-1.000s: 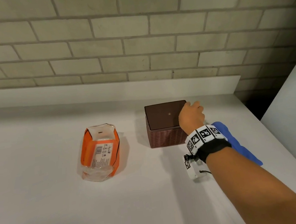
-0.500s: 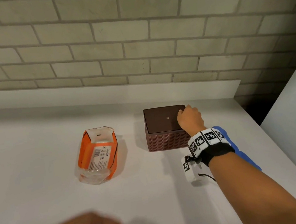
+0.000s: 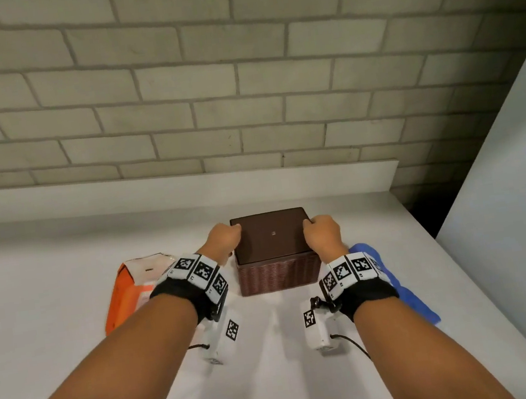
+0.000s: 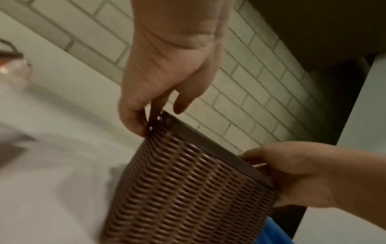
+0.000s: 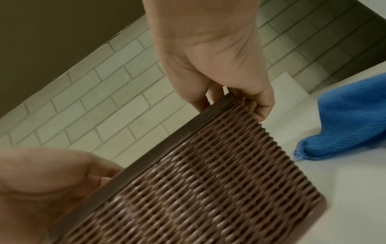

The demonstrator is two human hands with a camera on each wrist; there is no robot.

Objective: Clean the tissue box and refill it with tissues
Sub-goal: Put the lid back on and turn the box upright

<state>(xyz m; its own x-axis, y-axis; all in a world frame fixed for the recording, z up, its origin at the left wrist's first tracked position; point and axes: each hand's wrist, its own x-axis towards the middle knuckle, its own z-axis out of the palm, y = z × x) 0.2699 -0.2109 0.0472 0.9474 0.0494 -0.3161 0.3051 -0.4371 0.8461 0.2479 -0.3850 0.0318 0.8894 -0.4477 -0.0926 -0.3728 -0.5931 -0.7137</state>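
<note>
Brown woven tissue box (image 3: 277,272) at frame centre on the white tabletop (image 3: 48,278), flat lid (image 3: 271,235) on top. Left hand (image 3: 223,239) pinching the lid's left edge, right hand (image 3: 322,233) pinching its right edge. Orange tissue pack (image 3: 123,294) at left, blue cloth (image 3: 400,285) at right.

My head camera looks down and forward over the tissue box (image 3: 274,251), while both wrist cameras view its woven side close up from opposite ends.
</note>
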